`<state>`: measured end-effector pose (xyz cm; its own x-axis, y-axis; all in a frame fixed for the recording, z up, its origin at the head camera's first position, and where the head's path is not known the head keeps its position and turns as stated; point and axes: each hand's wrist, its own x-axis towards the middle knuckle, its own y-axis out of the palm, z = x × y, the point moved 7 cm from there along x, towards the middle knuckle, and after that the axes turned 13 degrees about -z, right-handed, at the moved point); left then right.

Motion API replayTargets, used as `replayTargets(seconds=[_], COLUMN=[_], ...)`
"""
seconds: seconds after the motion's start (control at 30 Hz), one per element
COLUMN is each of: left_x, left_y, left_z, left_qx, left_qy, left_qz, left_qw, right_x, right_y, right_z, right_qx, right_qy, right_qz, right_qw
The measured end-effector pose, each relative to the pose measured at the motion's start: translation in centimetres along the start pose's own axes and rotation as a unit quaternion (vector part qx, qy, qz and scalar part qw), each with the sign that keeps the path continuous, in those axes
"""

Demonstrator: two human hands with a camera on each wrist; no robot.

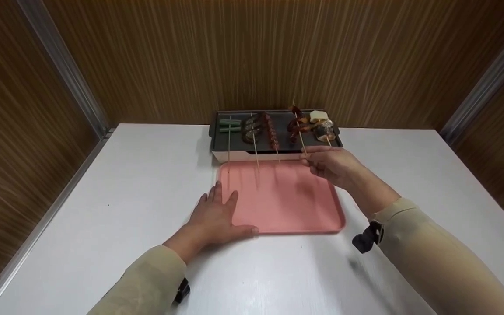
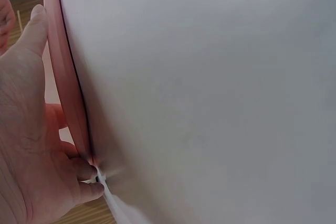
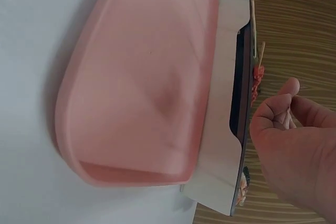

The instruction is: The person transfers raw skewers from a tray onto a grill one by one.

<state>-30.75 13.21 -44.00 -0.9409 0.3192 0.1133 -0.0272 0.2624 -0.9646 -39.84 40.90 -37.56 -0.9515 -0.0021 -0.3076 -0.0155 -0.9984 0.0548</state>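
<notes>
My right hand (image 1: 333, 164) pinches the stick of a skewer (image 1: 298, 124) threaded with glossy reddish-brown pieces, over the right part of a dark grill plate (image 1: 280, 114). In the right wrist view that hand's thumb and fingertips meet beside the grill's pale side (image 3: 218, 108). My left hand (image 1: 215, 218) lies spread at the front left corner of a pink tray (image 1: 287, 205), with its thumb along the front rim, as the left wrist view also shows. Left on the plate lie a green vegetable skewer (image 1: 230, 126), a dark brown skewer (image 1: 252, 129) and a red beaded skewer (image 1: 271, 131).
At the grill's right end sit a pale block (image 1: 319, 115) and a silvery-skinned piece on a stick (image 1: 324, 130). Several sticks jut over the grill's front edge toward the tray. Wood-grain panels (image 1: 252, 52) enclose the white table (image 1: 147, 175) at the back and sides.
</notes>
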Motion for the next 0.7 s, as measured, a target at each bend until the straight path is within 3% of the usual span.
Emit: replayTargets(seconds=[0.7], left_x=[0.1], left_y=[0.0], left_z=[0.0], left_qx=[-0.002], left_qy=[0.005], left_qz=[-0.008], left_qw=[1.0000], right_x=[1.4], right_y=[-0.2], right_z=[-1.3], right_qx=[-0.004], right_qy=[0.028], right_qz=[-0.007], right_qw=[0.9996])
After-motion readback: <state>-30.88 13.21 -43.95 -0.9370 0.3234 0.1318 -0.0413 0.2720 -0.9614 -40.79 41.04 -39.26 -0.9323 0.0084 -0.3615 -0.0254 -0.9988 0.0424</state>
